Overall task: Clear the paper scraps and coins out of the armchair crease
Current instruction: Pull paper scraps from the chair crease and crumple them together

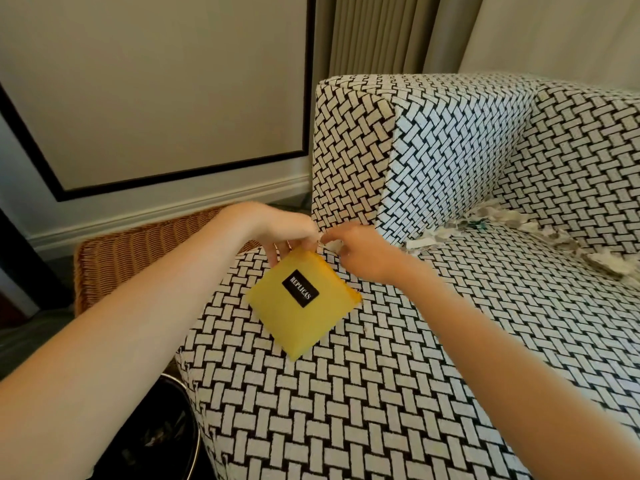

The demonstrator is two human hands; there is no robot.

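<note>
Down at the lower left, beside the chair, stands a black bin (162, 441) with a metal rim; something pale seems to lie inside, but it is too dark to tell. Next to it comes the seat of the armchair (381, 393), in a black and white woven pattern.

Above the seat the left hand (280, 230) holds a yellow pouch (301, 303) with a black label by its upper corner, the fingers pinched on the edge, so that the pouch hangs tilted. The right hand (363, 251) is just beside the same corner with its fingers curled. If they pinch a small piece or the pouch edge I cannot tell, because this place is blurred.

I judge that the step in hand is work at the mouth of the pouch, opening it or dropping a find inside. The clearing itself is far from done: the paper scraps (519, 233) lie in a long row in the crease along the armrest (433, 150) and the back. Some grey pieces among them may be coins, which I cannot confirm.

The next move asks the right hand to reach far to the crease, while the pouch remains open and near.

Beyond the left arm is a wicker basket (138, 251), then the wall and curtains (374, 29). Nothing blocks the crease.
</note>
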